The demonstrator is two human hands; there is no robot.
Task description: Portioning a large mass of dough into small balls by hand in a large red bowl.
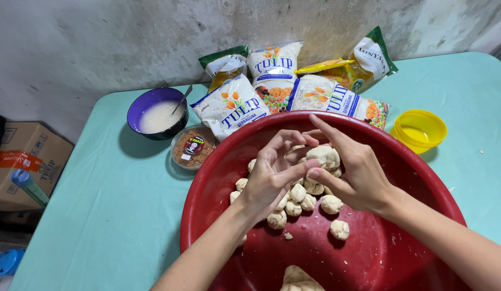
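Both hands, left hand [272,175] and right hand [355,175], pinch one dough lump [324,156] with loosely curled fingers above about fifteen dough balls [307,202] in one red basin [218,178].

table [99,215] — teal; red basin [207,205]; purple bowl [140,105]; yellow tub [423,126]; flour bags [231,108]

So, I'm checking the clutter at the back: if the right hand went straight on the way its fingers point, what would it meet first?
The right hand points up-left toward the far rim of the red basin. It would likely meet that rim first, then the white flour bags behind; depth is unclear.
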